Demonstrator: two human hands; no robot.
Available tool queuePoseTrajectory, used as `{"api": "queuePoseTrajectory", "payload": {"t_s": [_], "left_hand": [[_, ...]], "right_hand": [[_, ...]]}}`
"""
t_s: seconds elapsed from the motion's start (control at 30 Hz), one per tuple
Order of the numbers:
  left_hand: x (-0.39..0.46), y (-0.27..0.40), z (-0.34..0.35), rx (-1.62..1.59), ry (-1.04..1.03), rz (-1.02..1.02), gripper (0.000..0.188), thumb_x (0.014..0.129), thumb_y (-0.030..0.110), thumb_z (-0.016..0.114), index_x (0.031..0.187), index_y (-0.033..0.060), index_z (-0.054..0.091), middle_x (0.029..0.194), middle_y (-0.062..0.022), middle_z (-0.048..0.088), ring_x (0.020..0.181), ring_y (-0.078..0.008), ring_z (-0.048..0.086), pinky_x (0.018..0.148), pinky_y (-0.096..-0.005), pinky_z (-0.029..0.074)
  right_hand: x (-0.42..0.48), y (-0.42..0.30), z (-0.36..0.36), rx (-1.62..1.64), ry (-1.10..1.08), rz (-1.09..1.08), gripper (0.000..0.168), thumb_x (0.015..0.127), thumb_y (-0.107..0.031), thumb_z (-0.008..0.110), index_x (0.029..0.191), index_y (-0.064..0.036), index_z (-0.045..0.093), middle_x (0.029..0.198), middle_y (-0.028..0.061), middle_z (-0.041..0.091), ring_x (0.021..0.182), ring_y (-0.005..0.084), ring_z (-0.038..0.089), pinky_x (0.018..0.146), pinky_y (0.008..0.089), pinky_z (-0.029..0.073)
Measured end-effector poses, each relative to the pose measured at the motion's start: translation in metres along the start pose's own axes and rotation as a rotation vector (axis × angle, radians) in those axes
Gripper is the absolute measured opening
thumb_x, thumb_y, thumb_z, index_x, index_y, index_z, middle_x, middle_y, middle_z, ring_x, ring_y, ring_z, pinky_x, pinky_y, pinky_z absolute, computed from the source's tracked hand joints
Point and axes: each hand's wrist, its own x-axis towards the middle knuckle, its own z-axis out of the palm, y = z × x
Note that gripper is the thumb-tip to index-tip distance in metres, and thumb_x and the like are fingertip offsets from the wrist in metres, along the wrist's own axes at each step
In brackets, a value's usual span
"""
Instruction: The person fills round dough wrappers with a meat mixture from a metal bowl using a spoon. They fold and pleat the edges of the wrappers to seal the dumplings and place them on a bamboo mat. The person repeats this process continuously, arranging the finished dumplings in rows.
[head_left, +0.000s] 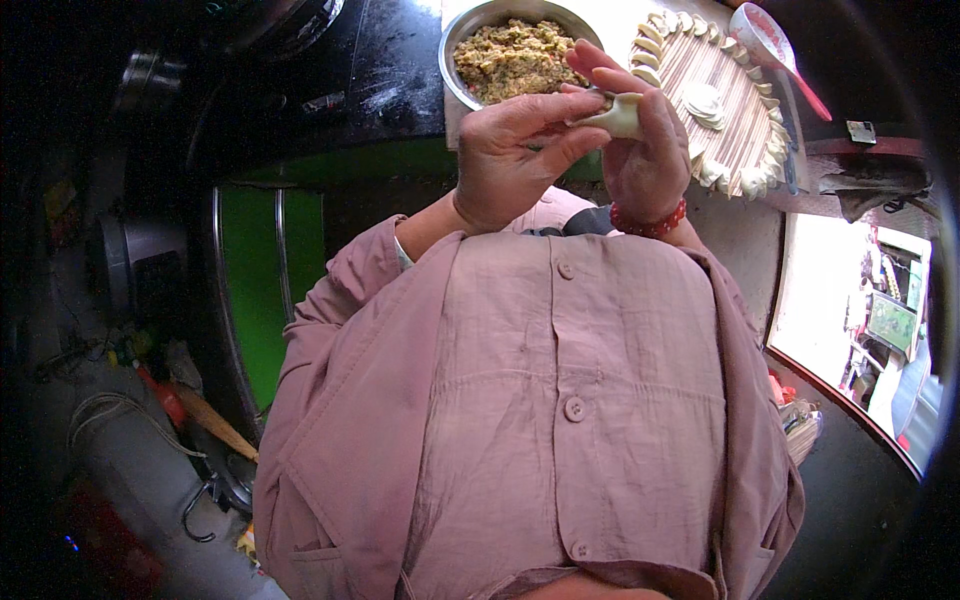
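Observation:
My left hand (517, 154) and my right hand (645, 150) meet around a partly folded dumpling (621, 117). Some brown filling shows at the open left end of its pale wrapper. The left thumb and fingertips pinch that end, while the right hand cups the other. Just behind the hands sits a steel bowl (448, 66) of chopped filling (510, 56). To the right lies a round slatted tray (679, 64), its rim lined with several folded dumplings (771, 154). A small stack of round wrappers (703, 105) rests near the tray's middle.
A white ladle-like scoop with a red handle (808, 96) lies beside the tray at the upper right. A dark counter (390, 75) stretches left of the bowl. Below it stands a green panel with metal bars (251, 285). A broom (214, 420) leans low at the left.

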Motion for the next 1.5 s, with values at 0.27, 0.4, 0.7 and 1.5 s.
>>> {"api": "queuePoseTrajectory", "payload": {"t_s": [0.27,0.4,0.7,1.5], "left_hand": [[0.003,0.004,0.009,0.048,0.004,0.045,0.020,0.072,0.009,0.063,0.090,0.0019,0.059,0.082,-0.0115,0.061,0.072,-0.0158,0.060,0.062,-0.0222,0.049],[0.009,0.004,0.018,0.116,0.012,0.169,0.020,0.075,0.005,0.060,0.094,0.0017,0.056,0.084,-0.0117,0.061,0.077,-0.0157,0.059,0.066,-0.0237,0.049],[0.029,-0.001,0.056,0.129,-0.013,0.121,0.019,0.072,0.008,0.064,0.090,0.0032,0.059,0.080,-0.0101,0.062,0.069,-0.0149,0.060,0.059,-0.0222,0.048],[0.068,-0.031,0.137,0.345,-0.198,0.088,0.106,0.059,0.067,0.053,0.128,-0.0030,0.015,0.130,-0.0254,0.019,0.123,-0.0352,0.016,0.099,-0.0388,0.019]], "right_hand": [[-0.004,-0.006,-0.005,-0.073,-0.006,-0.035,0.036,0.088,-0.024,0.033,0.099,0.004,0.054,0.113,0.0198,0.048,0.104,0.0239,0.047,0.088,0.0309,0.036],[0.000,-0.017,-0.009,-0.027,-0.014,-0.014,0.036,0.088,-0.023,0.033,0.099,0.003,0.054,0.113,0.0192,0.048,0.103,0.0228,0.048,0.087,0.0300,0.037],[0.008,-0.046,-0.040,-0.063,-0.040,-0.050,0.036,0.089,-0.024,0.032,0.098,0.002,0.055,0.112,0.0192,0.048,0.102,0.0220,0.049,0.087,0.0297,0.038],[0.026,-0.087,-0.118,-0.015,-0.199,-0.132,0.038,0.089,-0.029,0.030,0.099,-0.004,0.056,0.125,0.0167,0.034,0.121,0.0254,0.027,0.091,0.0318,0.032]]}}
